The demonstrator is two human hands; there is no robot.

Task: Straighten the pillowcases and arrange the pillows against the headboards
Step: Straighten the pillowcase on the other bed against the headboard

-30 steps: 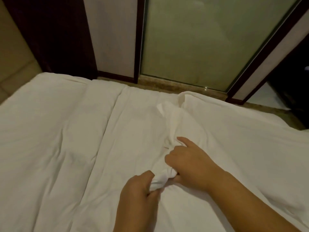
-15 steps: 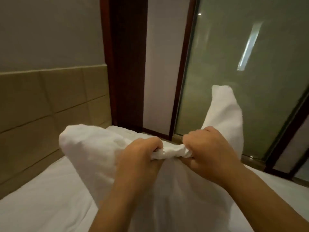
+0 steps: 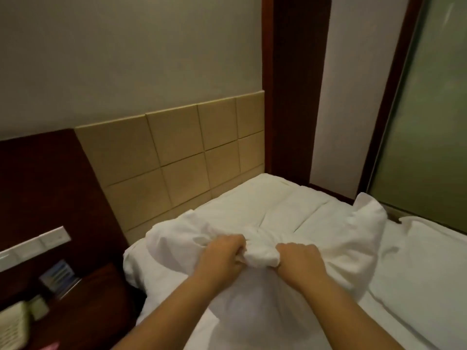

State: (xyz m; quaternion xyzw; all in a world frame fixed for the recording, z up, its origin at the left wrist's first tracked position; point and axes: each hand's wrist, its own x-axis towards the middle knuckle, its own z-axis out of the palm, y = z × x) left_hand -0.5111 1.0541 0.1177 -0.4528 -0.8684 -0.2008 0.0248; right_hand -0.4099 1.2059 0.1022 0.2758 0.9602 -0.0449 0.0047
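And the pillow (image 3: 252,306) is up off the bed (image 3: 417,279)! 1 second ago it lay flat under the hands with the open end of its case only just being gathered. 0.5 seconds ago it was hoisted high with a corner in the air. Now it has dropped lower and the view has swung round to the headboard (image 3: 177,157), which stands beyond the hands and off to their left. Both hands keep their grip: the left hand (image 3: 222,256) is a tight fist on the bunched hem (image 3: 260,257), and the right hand (image 3: 300,261) is curled just as tight on the same bunch. The 2 fists sit close together with a knot of white cloth between them. The pillow's bulk spreads below the hands and back toward the person, 1 corner poking up well right of the right hand. Whether its underside brushes the bed, I cannot tell. My read is that the lift has shaken the filling down into the case, and this turn toward the headboard means placement comes next. Ahead of the hands, where bed meets headboard, there is only rumpled white bedding, with no pillow set there that I can make out. Low and left of the left hand sits a dark nightstand (image 3: 96,299) with a phone (image 3: 12,324), so that left corner wants watching.
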